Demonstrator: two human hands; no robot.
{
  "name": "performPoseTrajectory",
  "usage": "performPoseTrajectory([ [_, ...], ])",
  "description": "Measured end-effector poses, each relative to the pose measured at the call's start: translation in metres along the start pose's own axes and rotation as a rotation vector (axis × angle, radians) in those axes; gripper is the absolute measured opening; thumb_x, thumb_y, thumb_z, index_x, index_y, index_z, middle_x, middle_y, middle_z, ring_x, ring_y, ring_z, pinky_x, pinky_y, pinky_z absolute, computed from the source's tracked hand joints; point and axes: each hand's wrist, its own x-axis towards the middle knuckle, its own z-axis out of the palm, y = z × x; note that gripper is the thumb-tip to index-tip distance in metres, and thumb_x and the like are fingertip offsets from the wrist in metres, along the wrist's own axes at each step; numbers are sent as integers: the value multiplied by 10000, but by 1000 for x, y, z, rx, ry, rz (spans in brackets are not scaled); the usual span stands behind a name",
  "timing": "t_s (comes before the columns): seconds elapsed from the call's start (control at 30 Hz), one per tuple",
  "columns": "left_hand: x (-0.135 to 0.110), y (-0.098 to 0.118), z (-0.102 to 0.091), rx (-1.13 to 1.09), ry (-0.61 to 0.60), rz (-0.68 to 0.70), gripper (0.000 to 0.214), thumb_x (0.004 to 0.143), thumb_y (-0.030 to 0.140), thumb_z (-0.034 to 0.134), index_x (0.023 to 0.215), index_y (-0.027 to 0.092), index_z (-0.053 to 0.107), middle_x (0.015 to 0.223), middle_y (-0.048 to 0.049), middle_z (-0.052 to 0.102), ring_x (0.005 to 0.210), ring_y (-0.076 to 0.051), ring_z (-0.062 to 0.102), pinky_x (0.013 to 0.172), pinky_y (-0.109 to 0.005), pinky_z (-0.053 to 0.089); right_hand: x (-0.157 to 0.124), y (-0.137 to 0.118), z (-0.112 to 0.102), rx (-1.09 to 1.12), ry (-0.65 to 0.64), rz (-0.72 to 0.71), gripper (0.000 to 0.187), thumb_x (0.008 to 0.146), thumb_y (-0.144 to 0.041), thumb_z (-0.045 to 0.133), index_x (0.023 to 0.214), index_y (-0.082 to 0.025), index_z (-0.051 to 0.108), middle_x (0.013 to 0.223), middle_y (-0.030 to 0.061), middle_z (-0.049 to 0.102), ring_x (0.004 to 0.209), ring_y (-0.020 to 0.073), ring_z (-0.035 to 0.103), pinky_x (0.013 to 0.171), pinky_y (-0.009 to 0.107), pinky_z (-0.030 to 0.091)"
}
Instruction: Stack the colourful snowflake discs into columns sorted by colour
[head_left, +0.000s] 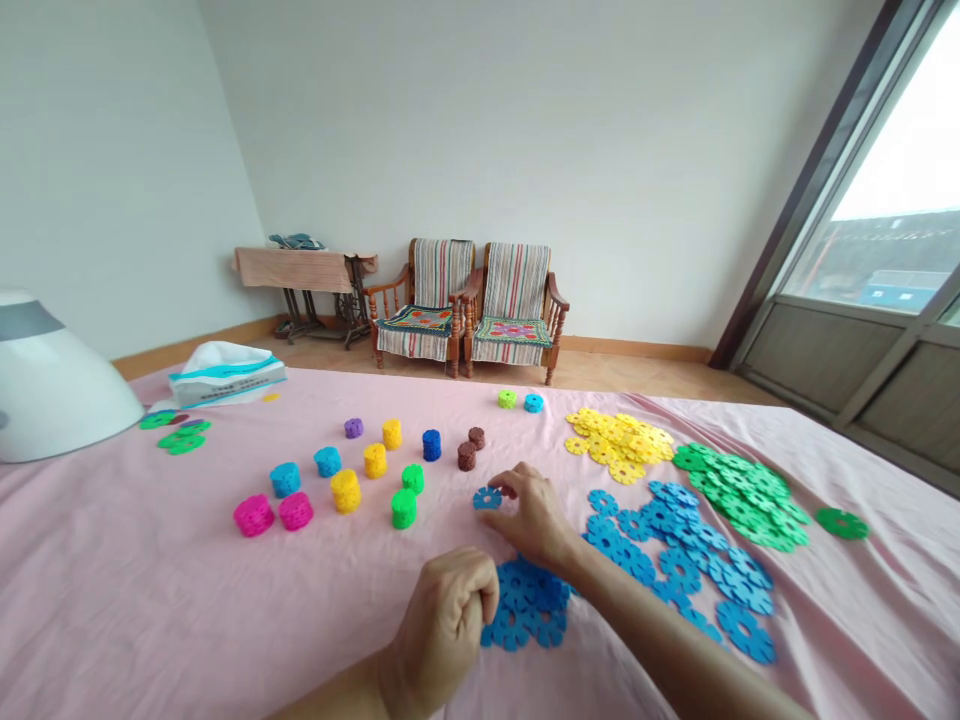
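My right hand [534,515] pinches a blue snowflake disc [487,498] between thumb and fingers, low over the cloth. Closer to me, my left hand [450,615] is curled closed beside a pile of blue snowflake discs [529,605]; whatever its fingers hold, if anything, is hidden. Past my right forearm lies a wide spread of loose blue discs [679,545]. Left of my hands stand neat disc stacks: green [403,510], yellow [346,493], pink [253,516], light blue [285,480], dark blue [431,445], brown [466,457] and purple [353,428].
Yellow discs [619,443] and green discs [742,495] lie heaped at the right on the pink cloth [172,580]. Lime [507,399] and blue [533,403] stacks stand at the back. A tissue pack [227,380] and a white appliance [60,390] occupy the left.
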Motion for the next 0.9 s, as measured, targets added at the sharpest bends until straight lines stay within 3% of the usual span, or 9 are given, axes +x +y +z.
performPoseTrajectory([
  [0.13,1,3,-1,-6,32,26,310,761,17,300,512,187,371,463,23,442,462,-99,449,490,-209,326,12,-10,17,-32,-91,-19,297,660,-331,701,931,-214,669,918,53,595,900,208,542,816,339,358],
  [0.37,4,-4,-2,-103,86,-191,265,630,-9,287,483,188,386,428,36,449,406,-85,434,461,-179,325,13,-15,22,-79,-94,-35,337,666,-324,693,982,-214,652,944,64,593,929,227,541,831,355,347],
  [0.53,10,-5,-7,-219,185,-342,220,593,49,291,470,199,396,412,43,419,394,-95,402,434,-187,302,11,-12,-4,41,-80,-24,240,762,-307,603,958,-177,649,886,66,590,797,172,566,735,306,422],
  [0.67,16,-7,-12,-302,302,-437,174,560,89,305,463,204,391,423,47,393,418,-98,366,436,-194,284,-6,-16,-40,144,-352,-88,151,748,-232,597,884,-195,650,817,27,597,735,137,559,673,260,446],
  [0.77,18,-11,-13,-316,309,-465,160,537,93,308,458,203,393,429,44,398,433,-100,363,446,-196,288,-25,-19,-59,124,-532,-175,372,661,-194,674,1026,-230,617,993,34,587,935,179,533,824,305,428],
  [0.9,17,-14,-11,-320,291,-471,162,539,89,316,456,202,400,431,42,409,436,-102,371,445,-196,291,-40,-20,-67,37,-590,-172,484,647,-211,691,1117,-237,578,1106,56,545,1046,225,470,930,386,358],
])
